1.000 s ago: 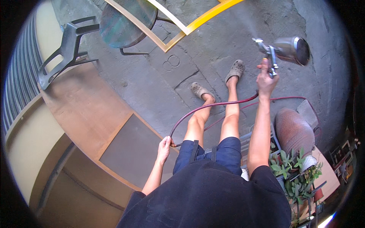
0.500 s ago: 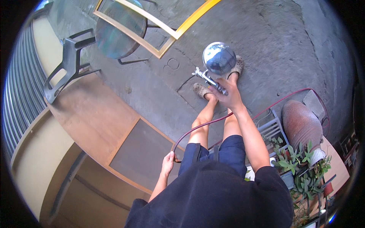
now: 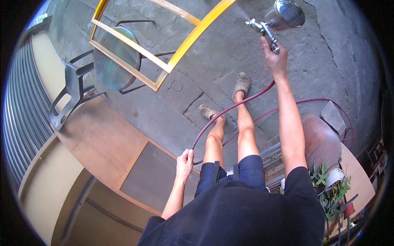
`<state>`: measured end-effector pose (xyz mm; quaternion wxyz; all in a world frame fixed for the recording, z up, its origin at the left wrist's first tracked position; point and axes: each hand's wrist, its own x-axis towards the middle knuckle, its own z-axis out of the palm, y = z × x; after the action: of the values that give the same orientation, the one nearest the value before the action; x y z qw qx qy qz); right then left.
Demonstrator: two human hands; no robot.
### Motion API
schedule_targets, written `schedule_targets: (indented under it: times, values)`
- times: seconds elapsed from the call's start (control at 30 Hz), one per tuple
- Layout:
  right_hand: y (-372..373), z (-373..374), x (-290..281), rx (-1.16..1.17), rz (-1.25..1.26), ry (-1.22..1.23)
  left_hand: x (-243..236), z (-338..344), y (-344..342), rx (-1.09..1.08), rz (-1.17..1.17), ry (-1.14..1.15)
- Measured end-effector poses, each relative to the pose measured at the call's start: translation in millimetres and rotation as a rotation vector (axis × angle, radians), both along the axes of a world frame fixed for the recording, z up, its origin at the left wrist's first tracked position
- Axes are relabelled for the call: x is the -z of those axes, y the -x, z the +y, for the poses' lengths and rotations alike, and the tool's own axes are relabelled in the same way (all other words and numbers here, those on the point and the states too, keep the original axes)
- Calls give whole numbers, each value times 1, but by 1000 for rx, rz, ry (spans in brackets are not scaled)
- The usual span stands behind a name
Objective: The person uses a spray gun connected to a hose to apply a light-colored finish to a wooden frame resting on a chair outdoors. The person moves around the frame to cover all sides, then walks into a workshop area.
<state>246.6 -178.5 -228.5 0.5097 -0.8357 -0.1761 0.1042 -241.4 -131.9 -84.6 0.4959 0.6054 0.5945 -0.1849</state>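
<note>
My right hand (image 3: 274, 60) is wrapped round the handle of a silver spray gun (image 3: 264, 30), its arm stretched out ahead. A shiny metal cup (image 3: 289, 15) sits on the gun, and a pale mist leaves the nozzle toward the upper left. On that side is a wooden frame (image 3: 164, 67) with crossbars; its right-hand rail is yellow, the other bars bare wood or pale. Near my left thigh, my left hand (image 3: 185, 162) is closed round a dark red hose (image 3: 230, 108), which runs up to the gun.
A round-topped stool (image 3: 117, 61) is under the frame, with a grey plastic chair (image 3: 74, 88) to its left. Brown wooden panels (image 3: 102, 123) lie along my left. At right are a large clay jar (image 3: 322, 141), a block (image 3: 333, 117), plants (image 3: 336, 192) and looping hose on concrete.
My right hand has carried the spray gun up and to the right, and mist now shows at its nozzle. My feet have shifted. My left hand still grips the hose.
</note>
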Motion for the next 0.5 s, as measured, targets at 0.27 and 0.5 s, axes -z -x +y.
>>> schedule_targets:
  times: [0.27, 0.5]
  values:
    - [-95, -7, 9, 260, -166, -95, 7, 1, -67, 54, -10, 57]
    - [-14, -16, 14, 176, -37, -24, 0, -6, 1, -41, 83, 83]
